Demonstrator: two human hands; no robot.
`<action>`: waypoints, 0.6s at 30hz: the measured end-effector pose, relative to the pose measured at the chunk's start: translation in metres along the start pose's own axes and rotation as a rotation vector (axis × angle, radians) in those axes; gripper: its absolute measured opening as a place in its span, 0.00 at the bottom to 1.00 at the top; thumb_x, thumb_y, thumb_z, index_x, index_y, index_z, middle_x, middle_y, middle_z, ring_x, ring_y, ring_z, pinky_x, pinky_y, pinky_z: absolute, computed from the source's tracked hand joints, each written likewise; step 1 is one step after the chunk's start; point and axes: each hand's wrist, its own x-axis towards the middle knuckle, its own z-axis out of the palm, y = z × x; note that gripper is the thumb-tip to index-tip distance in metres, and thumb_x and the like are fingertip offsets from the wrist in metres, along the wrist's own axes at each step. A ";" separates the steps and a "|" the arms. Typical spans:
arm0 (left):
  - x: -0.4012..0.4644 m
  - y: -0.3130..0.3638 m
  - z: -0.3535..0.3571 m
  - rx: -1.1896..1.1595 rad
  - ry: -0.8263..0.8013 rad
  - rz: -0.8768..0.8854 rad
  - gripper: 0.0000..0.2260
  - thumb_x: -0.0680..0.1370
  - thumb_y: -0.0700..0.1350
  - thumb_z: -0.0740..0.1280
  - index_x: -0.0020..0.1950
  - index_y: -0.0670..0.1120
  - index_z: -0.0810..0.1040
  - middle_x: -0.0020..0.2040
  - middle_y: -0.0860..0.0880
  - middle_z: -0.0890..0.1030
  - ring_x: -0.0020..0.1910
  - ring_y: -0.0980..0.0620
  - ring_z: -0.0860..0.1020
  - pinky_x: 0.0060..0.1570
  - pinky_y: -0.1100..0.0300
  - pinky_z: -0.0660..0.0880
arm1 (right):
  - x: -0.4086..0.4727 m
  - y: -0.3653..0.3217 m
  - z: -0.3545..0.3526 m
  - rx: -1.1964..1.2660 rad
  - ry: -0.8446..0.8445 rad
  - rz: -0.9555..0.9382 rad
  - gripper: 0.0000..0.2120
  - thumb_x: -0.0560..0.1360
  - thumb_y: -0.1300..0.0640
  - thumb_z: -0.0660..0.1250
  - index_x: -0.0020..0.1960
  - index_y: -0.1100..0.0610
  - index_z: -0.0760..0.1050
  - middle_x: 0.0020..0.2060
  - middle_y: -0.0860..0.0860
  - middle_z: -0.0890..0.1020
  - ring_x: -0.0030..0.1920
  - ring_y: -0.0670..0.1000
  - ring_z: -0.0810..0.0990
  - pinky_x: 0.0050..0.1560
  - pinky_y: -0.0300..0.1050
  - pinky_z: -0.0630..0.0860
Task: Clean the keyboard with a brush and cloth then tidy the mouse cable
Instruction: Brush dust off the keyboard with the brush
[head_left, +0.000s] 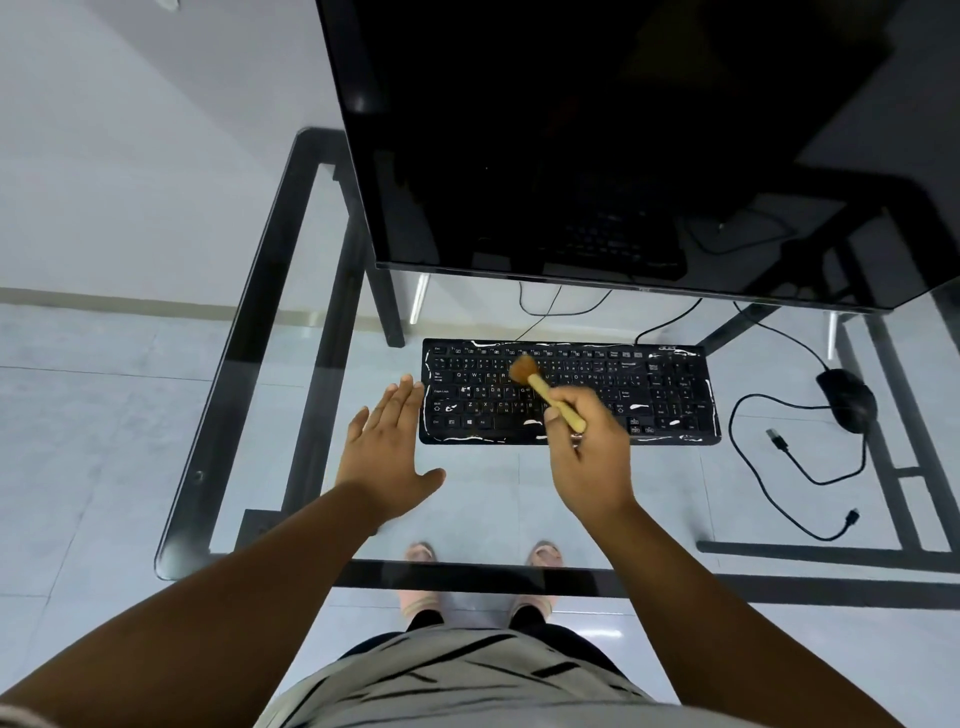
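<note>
Head view: the right hand grips a brush, its bristles on the keyboard just ahead. The left hand lies flat, fingers straight, on the glass surface, fingertips beside the keyboard's left edge. The mouse and its cable sit well right of the right hand.

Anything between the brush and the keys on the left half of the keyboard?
Nothing visible. The right hand holds the brush with its bristles over the upper-left keys of the keyboard. The left hand lies open beside the keyboard's left edge, off the keys.
</note>
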 end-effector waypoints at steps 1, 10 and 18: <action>0.001 0.004 0.000 -0.005 0.000 0.015 0.45 0.72 0.59 0.65 0.79 0.49 0.39 0.79 0.52 0.40 0.78 0.53 0.41 0.75 0.51 0.43 | -0.001 0.000 0.000 0.016 -0.080 -0.011 0.08 0.77 0.59 0.64 0.55 0.54 0.77 0.41 0.45 0.80 0.36 0.44 0.76 0.34 0.35 0.69; 0.015 0.030 -0.003 0.006 0.005 0.112 0.39 0.76 0.59 0.60 0.79 0.50 0.39 0.79 0.52 0.40 0.78 0.54 0.40 0.75 0.49 0.42 | -0.001 0.003 -0.004 0.028 -0.092 0.030 0.09 0.78 0.58 0.63 0.58 0.53 0.77 0.40 0.45 0.80 0.34 0.43 0.74 0.34 0.36 0.69; 0.027 0.039 -0.007 -0.001 -0.012 0.113 0.45 0.74 0.67 0.60 0.78 0.50 0.36 0.79 0.53 0.40 0.77 0.55 0.41 0.75 0.49 0.40 | -0.004 0.006 -0.010 -0.017 -0.056 0.085 0.08 0.79 0.55 0.62 0.56 0.51 0.76 0.41 0.42 0.81 0.34 0.43 0.74 0.34 0.36 0.68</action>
